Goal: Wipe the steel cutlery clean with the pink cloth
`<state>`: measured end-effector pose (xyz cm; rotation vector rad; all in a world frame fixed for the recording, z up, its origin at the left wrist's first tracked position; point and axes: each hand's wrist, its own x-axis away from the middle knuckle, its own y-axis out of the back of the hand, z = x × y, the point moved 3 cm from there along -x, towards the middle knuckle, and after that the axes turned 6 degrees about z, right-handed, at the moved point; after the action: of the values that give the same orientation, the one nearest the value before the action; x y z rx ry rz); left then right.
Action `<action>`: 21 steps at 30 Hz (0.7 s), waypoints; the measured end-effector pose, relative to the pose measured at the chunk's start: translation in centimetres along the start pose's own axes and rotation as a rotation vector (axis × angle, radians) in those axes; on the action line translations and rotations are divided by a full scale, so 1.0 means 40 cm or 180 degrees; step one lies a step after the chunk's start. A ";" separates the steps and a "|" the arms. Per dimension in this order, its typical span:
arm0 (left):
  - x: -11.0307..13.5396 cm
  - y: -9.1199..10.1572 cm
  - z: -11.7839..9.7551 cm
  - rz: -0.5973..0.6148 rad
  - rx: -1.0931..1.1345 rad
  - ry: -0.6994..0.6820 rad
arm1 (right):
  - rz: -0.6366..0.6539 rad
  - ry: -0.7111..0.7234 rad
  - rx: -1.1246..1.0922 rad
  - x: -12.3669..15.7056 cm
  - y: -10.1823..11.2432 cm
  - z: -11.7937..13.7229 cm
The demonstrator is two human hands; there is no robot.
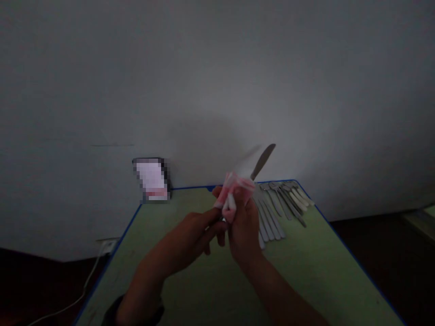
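Note:
A table knife (263, 160) is held up over the table, its blade pointing up and to the right. My right hand (244, 226) is closed around a pink and white cloth (234, 192), which wraps the knife's middle. My left hand (199, 231) pinches the lower end of the knife, just below the cloth; most of the handle is hidden by fingers and fabric. Just right of my right hand, several table knives (272, 224) lie side by side on the table.
The light green table (190, 294) has a blue edge and stands against a grey wall (217, 81). Several spoons and other cutlery (288, 197) lie at its back right. A blurred-out device (152, 179) leans at the back left corner. A white cable (86, 280) hangs beside the table.

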<state>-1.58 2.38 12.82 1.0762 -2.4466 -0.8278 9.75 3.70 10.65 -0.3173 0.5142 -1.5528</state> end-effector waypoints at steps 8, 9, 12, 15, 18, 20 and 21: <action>-0.015 -0.001 -0.009 -0.0639 -0.0608 -0.0029 | 0.0092 -0.0125 -0.0373 0.001 -0.013 -0.025; -0.017 -0.003 -0.009 -0.0655 -0.0617 -0.0002 | 0.0102 -0.0149 -0.0394 -0.002 -0.010 -0.025; -0.023 -0.011 -0.009 -0.0672 -0.0606 0.0089 | 0.0048 -0.0148 -0.0378 -0.004 -0.005 -0.021; -0.025 -0.016 -0.010 -0.0621 -0.0469 0.0140 | -0.0041 -0.0096 -0.0352 -0.002 -0.006 -0.020; -0.022 -0.016 -0.016 -0.0490 -0.0244 0.0194 | -0.0062 -0.0140 -0.0419 0.004 -0.013 -0.027; -0.019 -0.015 -0.021 -0.0434 -0.0162 0.0286 | -0.0035 -0.0296 -0.0437 0.012 -0.017 -0.036; -0.017 -0.014 -0.023 -0.0411 -0.0159 0.0340 | -0.0025 -0.0364 -0.0442 0.016 -0.019 -0.041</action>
<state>-0.36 2.26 13.12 1.2376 -2.2766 -0.8431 8.23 3.26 9.54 -0.5121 0.5325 -1.4999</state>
